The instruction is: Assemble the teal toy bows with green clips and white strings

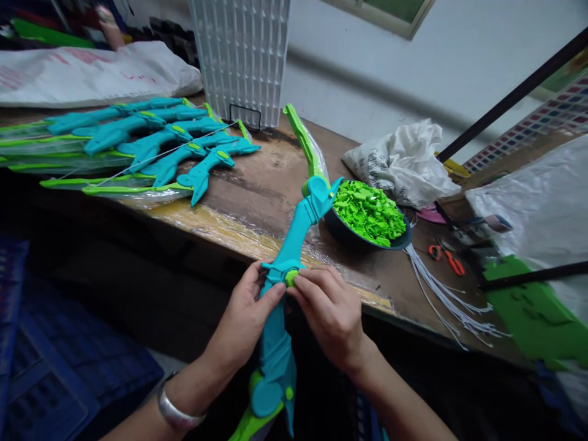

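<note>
A teal and lime-green toy bow [294,239] runs from my lap up across the wooden table's [257,184] front edge. My left hand [245,318] grips its teal handle from the left, thumb on the middle. My right hand [328,306] pinches a small green plastic piece [291,277] against the handle's centre. Just right of the bow's upper limb stands a dark bowl [362,236] heaped with several small green plastic pieces [367,211].
Several finished teal bows [151,144] lie stacked at the table's left. A white ribbed crate [241,55] stands behind them. White strings [443,300], orange scissors [448,257], a crumpled white bag [404,162] and green foam [533,312] lie to the right. Blue crates [41,373] sit below left.
</note>
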{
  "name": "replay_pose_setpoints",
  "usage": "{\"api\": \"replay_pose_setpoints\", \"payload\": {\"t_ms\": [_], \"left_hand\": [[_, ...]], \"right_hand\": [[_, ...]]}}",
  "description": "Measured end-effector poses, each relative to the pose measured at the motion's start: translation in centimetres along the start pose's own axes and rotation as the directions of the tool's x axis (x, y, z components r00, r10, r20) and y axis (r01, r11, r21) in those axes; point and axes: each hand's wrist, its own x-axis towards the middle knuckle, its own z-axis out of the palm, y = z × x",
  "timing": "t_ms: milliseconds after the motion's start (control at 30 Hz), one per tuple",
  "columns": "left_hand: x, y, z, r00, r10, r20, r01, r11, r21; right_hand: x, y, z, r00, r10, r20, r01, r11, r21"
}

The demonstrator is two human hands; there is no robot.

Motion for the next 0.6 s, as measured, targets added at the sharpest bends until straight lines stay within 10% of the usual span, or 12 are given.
{"api": "replay_pose_setpoints", "payload": {"t_ms": [600], "left_hand": [[-1.4, 0.6, 0.2, 0.992, 0.117, -0.041, -0.105, 0.968, 0.229]], "right_hand": [[-1.8, -0.9, 0.0, 0.998, -0.044, -0.033, 0.042, 0.998, -0.054]]}}
